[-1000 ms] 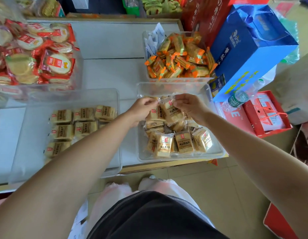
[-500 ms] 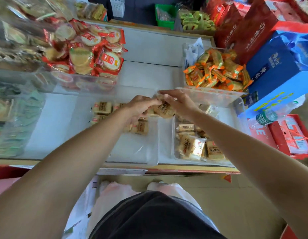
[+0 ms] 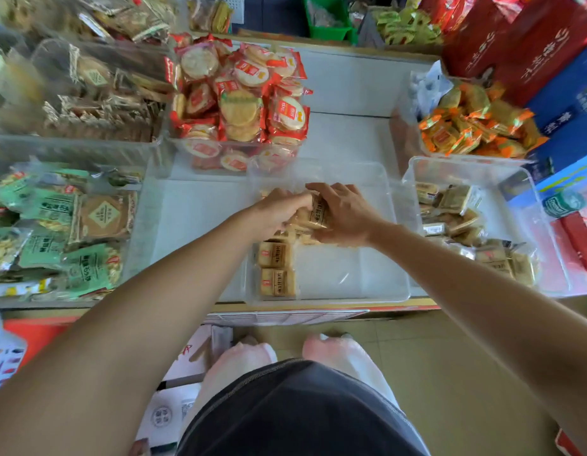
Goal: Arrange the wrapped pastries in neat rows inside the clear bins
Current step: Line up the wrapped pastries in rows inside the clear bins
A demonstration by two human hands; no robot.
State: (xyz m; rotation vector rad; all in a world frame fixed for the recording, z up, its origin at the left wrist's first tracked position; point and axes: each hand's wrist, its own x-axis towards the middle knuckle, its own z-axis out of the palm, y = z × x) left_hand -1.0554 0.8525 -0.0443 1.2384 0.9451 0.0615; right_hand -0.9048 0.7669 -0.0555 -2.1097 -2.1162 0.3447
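Plastic bin (image 3: 351,278) with wrapped pastries (image 3: 277,283)

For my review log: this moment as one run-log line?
phase: placing | left hand: grips tan wrapped pastry | right hand: grips same pastry | site: at middle clear plastic bin | rows: unfinished

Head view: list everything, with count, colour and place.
middle clear bin: one, transparent, counter centre.
wrapped pastries: two visible, more partly hidden, tan, bin's left side.
held pastry: one, tan, over that bin.
right clear bin: one, transparent, right.
loose pastries: many, tan, right clear bin.
round crackers: many, red-wrapped, far centre.
orange snacks: many, far right.
green packets: several, left.
blue box: one, far right.
left hand: one, gripping held pastry.
right hand: one, gripping held pastry.
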